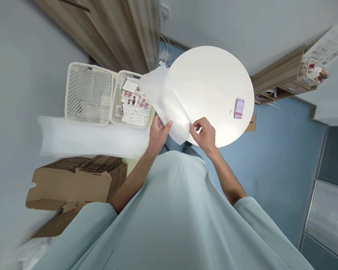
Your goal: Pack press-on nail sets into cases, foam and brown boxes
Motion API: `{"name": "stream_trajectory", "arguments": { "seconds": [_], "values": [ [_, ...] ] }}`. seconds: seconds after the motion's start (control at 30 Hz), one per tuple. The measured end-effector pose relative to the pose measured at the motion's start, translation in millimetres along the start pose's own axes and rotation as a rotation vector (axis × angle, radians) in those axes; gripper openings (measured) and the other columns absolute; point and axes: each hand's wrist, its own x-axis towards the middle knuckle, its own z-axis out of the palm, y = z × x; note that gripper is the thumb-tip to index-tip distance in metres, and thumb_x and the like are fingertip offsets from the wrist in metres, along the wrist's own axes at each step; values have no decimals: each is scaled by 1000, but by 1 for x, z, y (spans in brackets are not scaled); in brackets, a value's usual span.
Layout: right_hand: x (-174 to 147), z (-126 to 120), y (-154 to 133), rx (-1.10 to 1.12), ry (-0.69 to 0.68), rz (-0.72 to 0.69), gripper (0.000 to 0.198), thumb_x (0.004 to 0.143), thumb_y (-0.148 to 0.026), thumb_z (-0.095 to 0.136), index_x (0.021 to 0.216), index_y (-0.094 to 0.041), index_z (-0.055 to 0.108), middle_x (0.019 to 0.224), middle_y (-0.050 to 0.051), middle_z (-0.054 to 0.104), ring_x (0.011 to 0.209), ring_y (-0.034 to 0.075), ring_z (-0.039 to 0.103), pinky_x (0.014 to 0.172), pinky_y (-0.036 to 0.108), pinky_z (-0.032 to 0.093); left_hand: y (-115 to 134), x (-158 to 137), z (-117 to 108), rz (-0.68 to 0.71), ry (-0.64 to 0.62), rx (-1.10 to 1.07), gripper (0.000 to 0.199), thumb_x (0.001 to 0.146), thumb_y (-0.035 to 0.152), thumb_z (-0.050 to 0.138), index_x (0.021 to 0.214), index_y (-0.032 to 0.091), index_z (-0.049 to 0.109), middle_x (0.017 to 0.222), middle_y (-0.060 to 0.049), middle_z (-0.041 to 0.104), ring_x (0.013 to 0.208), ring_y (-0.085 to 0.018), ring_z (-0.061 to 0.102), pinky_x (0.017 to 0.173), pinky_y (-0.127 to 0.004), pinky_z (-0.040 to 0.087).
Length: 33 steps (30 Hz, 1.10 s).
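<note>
A translucent white foam sheet (169,101) hangs between my hands, its far part lying over the edge of the round white table (211,82). My left hand (158,134) grips its lower left edge, thumb on top and fingers beneath. At the lower right corner, my right hand (204,133) pinches the sheet between thumb and fingertips. The sheet's upper left corner covers part of a white basket (116,101) holding several small cards with reddish press-on nails (128,95). A small pinkish-purple packet (239,108), blurred out, lies near the table's right side.
Another white basket (68,93) at the left holds clear plastic packs (92,90). A stack of white foam sheets (95,138) lies in front of the baskets, with flattened brown cardboard boxes (73,183) nearer me. A wooden shelf (281,71) stands at right.
</note>
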Motion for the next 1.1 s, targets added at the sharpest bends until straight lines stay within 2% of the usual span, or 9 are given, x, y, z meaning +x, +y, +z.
{"name": "stream_trajectory", "arguments": {
  "seconds": [0.1,0.17,0.33,0.47,0.6,0.73,0.83,0.93,1.1],
  "values": [
    [-7,-14,42,80,41,80,19,106,-40,59,92,-27,60,99,4,68,86,20,68,73,35,56,7,13,43,34,-59,-75,61,98,57,75,147,24,61,150,-15,73,142,-35,70,116,-49,62],
    [-10,-23,72,172,53,120,16,104,-39,62,93,-27,62,108,7,70,99,23,71,78,35,59,9,21,73,16,-103,-82,57,95,53,76,142,21,64,144,-15,76,136,-34,73,114,-50,63],
    [-16,-41,148,364,-30,258,14,101,-39,70,93,-27,66,143,12,69,141,27,64,109,44,59,11,37,149,-63,-183,-10,52,91,42,73,138,20,69,137,-13,80,129,-32,76,106,-48,66],
    [-21,-47,204,500,-139,380,18,102,-43,68,93,-27,65,155,11,67,150,25,60,119,47,56,11,48,205,-109,-245,22,52,86,31,69,138,20,72,133,-11,82,128,-31,76,104,-47,67],
    [-20,-41,249,690,-191,503,28,104,-52,65,93,-26,64,157,11,68,151,24,61,122,44,55,12,57,242,-170,-309,-3,59,82,25,66,141,18,71,137,-14,80,125,-30,78,104,-48,66],
    [-9,-25,278,854,-243,711,46,104,-72,61,103,-26,64,140,16,76,135,26,73,110,43,63,10,68,254,-202,-311,-18,60,80,23,67,139,18,73,138,-16,80,125,-32,79,104,-49,66],
    [2,-12,292,1011,-354,708,55,97,-82,64,101,-27,62,122,14,79,119,26,77,99,41,66,2,78,252,-248,-314,-11,62,78,21,66,140,18,72,139,-17,80,121,-31,80,104,-49,65],
    [11,-1,302,1101,-328,671,53,84,-75,78,90,-29,53,104,5,76,106,22,76,90,34,63,-14,90,244,-300,-285,15,63,77,20,67,140,17,70,137,-17,80,114,-29,81,102,-48,65],
    [19,16,314,1016,-179,696,49,73,-57,88,87,-28,51,84,-4,63,87,17,68,76,29,53,-56,111,219,-382,-139,200,79,73,16,74,150,13,61,127,-15,81,105,-26,80,99,-43,64]
  ]
}}
